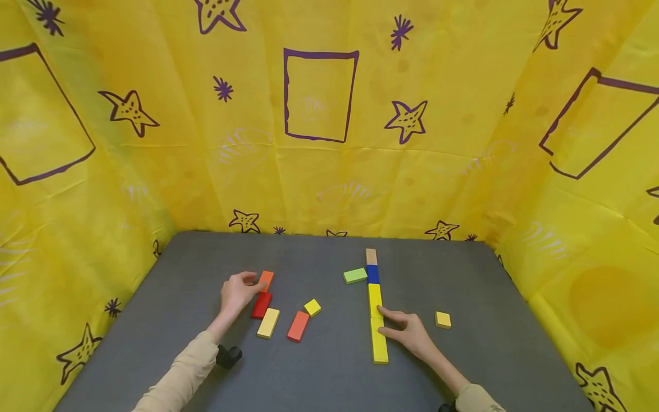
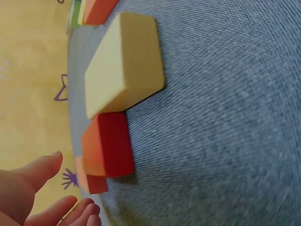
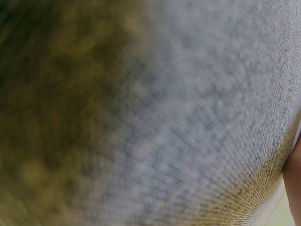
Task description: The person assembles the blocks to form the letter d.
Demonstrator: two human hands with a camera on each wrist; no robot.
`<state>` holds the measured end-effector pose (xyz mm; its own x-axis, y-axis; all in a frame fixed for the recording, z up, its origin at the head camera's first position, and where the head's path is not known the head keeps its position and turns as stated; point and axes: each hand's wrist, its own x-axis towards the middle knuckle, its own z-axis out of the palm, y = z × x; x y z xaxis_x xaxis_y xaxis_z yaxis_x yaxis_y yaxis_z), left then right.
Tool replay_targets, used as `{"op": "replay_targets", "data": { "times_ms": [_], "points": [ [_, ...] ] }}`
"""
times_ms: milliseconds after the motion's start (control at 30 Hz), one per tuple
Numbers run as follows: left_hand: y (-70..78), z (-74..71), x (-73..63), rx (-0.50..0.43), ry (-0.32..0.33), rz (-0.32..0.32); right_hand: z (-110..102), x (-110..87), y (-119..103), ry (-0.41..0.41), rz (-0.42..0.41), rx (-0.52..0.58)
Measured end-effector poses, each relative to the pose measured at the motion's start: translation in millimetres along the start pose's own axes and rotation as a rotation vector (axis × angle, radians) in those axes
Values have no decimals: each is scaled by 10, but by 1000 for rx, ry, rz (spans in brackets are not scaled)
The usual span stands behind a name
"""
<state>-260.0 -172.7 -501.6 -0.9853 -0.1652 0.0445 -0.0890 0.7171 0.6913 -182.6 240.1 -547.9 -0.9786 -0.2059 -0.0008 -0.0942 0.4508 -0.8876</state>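
My left hand (image 1: 239, 293) is beside an orange block (image 1: 266, 280), its fingertips right at the block's edge in the head view. The left wrist view shows a gap between the thumb (image 2: 40, 172) and the other fingers. A red block (image 1: 261, 305) and a pale yellow block (image 1: 269, 323) adjoin in line below the orange one. My right hand (image 1: 412, 334) is at a straight column of blocks, with index finger and thumb extended onto the edges of a far yellow block (image 1: 375, 300) and a near yellow block (image 1: 379, 341). A blue block (image 1: 373, 274) and a beige block (image 1: 371, 256) continue the column.
A light green block (image 1: 355, 276) sits against the column's left side. Between the two groups lie a coral block (image 1: 298, 327) and a small yellow block (image 1: 312, 308). Another small pale yellow block (image 1: 443, 320) lies at right. Yellow patterned cloth (image 1: 319, 189) surrounds the grey table (image 1: 319, 377).
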Motion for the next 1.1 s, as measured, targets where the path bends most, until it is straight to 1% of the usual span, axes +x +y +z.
{"op": "replay_targets", "data": {
  "times_ms": [167, 267, 367, 533, 667, 733, 867, 967, 1033, 1100],
  "points": [
    [-29, 84, -22, -8, 16, 9, 5, 2, 18, -1, 2, -19],
    [-52, 145, -32, -26, 48, 4, 5, 0, 21, -1, 6, -19],
    [-66, 197, -38, -47, 80, -18, 6, -9, -6, 2, 12, -18],
    [-62, 249, -43, -72, 103, -62, 3, -52, -171, 3, 24, -17],
    [-65, 256, -31, -91, 106, -80, -7, -81, -282, -12, 26, -13],
    [-70, 253, -24, -99, 106, -82, 0, -80, -256, -13, 25, -8],
    [-85, 241, -17, -124, 107, -80, 20, -45, -94, -6, 29, -10],
    [-74, 226, -25, -146, 123, -75, 21, -14, 4, -4, 25, 3],
    [-41, 218, -32, -153, 131, -72, 17, -2, 32, -4, 16, 12],
    [22, 211, -43, -163, 133, -62, 10, 1, 42, -2, 10, 18]
  ]
}}
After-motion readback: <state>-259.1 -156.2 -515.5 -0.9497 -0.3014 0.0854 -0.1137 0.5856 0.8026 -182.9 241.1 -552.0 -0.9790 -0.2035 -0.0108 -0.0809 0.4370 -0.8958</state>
